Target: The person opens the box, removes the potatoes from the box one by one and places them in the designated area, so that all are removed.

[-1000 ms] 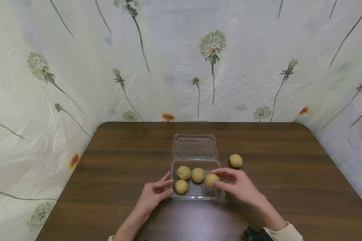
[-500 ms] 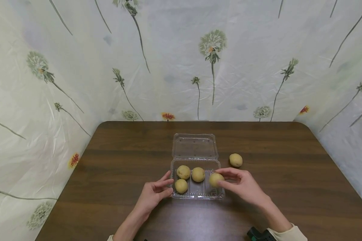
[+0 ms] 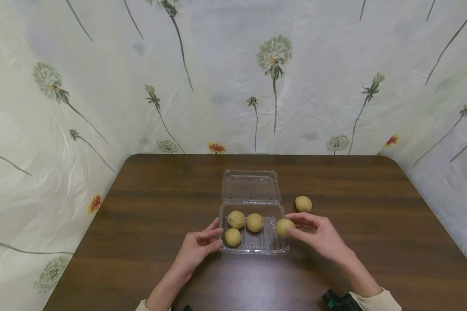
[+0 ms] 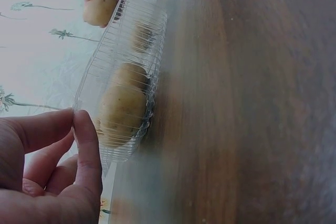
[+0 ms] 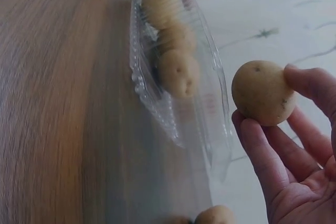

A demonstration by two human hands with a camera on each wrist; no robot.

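A clear plastic clamshell container lies on the table with its lid folded back. Inside it, toward the left and middle, are three potatoes. My left hand pinches the container's left rim between thumb and finger, as the left wrist view shows. With thumb and fingertips, my right hand grips another potato over the container's right edge. In the right wrist view this held potato hangs above the rim, apart from the others.
One loose potato sits on the dark wooden table, right of the container and beyond my right hand. A flower-patterned sheet hangs behind the table and along both sides.
My right hand has shifted to the right with its potato, from over the container's right part to its right edge. The left hand keeps its place on the rim.
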